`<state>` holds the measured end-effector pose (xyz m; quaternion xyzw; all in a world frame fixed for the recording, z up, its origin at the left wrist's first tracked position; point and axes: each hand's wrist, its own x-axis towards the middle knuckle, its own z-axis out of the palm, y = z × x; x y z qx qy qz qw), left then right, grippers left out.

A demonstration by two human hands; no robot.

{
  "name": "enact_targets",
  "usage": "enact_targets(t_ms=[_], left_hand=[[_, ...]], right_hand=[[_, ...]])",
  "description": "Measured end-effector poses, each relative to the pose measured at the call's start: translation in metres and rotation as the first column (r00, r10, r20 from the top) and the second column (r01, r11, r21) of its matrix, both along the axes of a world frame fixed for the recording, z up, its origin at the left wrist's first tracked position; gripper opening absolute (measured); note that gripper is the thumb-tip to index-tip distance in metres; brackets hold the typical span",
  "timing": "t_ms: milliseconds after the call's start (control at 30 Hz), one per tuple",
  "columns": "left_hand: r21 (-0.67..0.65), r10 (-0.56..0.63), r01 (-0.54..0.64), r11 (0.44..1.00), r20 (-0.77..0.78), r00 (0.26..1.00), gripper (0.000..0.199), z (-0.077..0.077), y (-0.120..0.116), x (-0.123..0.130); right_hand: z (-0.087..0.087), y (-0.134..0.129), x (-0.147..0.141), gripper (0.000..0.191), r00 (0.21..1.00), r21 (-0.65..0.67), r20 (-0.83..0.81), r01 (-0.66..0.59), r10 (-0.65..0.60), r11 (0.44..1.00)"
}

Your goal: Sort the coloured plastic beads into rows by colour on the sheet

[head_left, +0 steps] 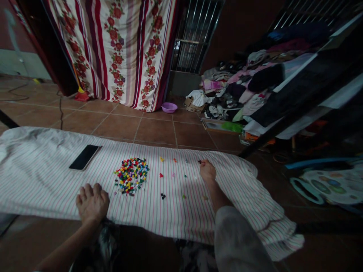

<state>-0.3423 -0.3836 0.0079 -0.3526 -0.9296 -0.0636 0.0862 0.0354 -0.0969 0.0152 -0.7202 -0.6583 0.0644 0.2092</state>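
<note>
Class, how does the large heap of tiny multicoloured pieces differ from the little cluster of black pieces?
The multicoloured heap mixes red, yellow, green and other colours; the black cluster shows one. The heap is broad and crowded, while the cluster has only a few pieces. Both lie on the white striped cloth.

A striped cloth (147,217) covers the worktop (45,181). On it lies a multicoloured pile of small pieces (132,175); left of the pile, a phone (84,157); right of it, a yellow cluster (162,159), red cluster (161,175), black cluster (163,196).
</note>
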Motion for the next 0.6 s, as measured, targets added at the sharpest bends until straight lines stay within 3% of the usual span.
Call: enact_targets(t_ms=[100, 267, 500, 600], left_hand=[[0.018, -0.002, 0.002, 1.0, 0.019, 1.0, 0.046, -0.002, 0.0, -0.001], [0.075, -0.019, 0.017, 0.997, 0.019, 1.0, 0.048, -0.007, -0.002, -0.004], [0.182, -0.037, 0.025, 0.983, 0.061, 0.997, 0.05, -0.012, -0.006, -0.005], [0.233, -0.059, 0.038, 0.972, 0.081, 0.995, 0.05, -0.014, -0.008, -0.007]], right_hand=[[0.007, -0.012, -0.014, 0.033, 1.0, 0.003, 0.012, 0.01, -0.01, 1.0], [0.015, -0.045, -0.056, 0.031, 0.976, 0.084, -0.071, -0.202, 0.208, 0.976], [0.003, -0.119, -0.131, 0.025, 0.82, 0.118, -0.265, -0.495, 0.508, 0.861], [-0.004, -0.144, -0.158, 0.024, 0.769, 0.078, -0.285, -0.576, 0.572, 0.814]])
